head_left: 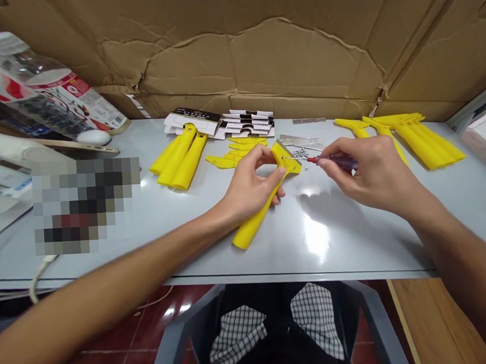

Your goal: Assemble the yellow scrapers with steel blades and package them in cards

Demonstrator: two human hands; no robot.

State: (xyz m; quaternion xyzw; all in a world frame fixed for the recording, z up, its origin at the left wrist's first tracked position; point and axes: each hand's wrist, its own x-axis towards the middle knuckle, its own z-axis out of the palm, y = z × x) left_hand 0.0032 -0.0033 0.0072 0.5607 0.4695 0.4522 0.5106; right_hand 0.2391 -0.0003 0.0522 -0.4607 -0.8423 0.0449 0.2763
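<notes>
My left hand [253,184] is closed around a yellow plastic scraper [253,227], its wide head tilted up and to the right with a metal blade along the edge. In my right hand [373,170] is a screwdriver [335,162] with a dark translucent handle and a red collar. Its shaft points left, and the tip meets a screw on the scraper's head. Just behind the head lie a small pile of screws [300,153] and some clear-looking metal blades [301,141]. Several flat yellow plates [221,162] lie beyond my left hand.
Yellow handles [180,161] lie at the left and yellow scrapers [428,139] at the right. Folded cards [248,122] rest at the back against a cardboard wall [261,61]. Plastic bottles [75,93] and a blurred-out object stand left. The grey table's front edge [305,277] is close to me.
</notes>
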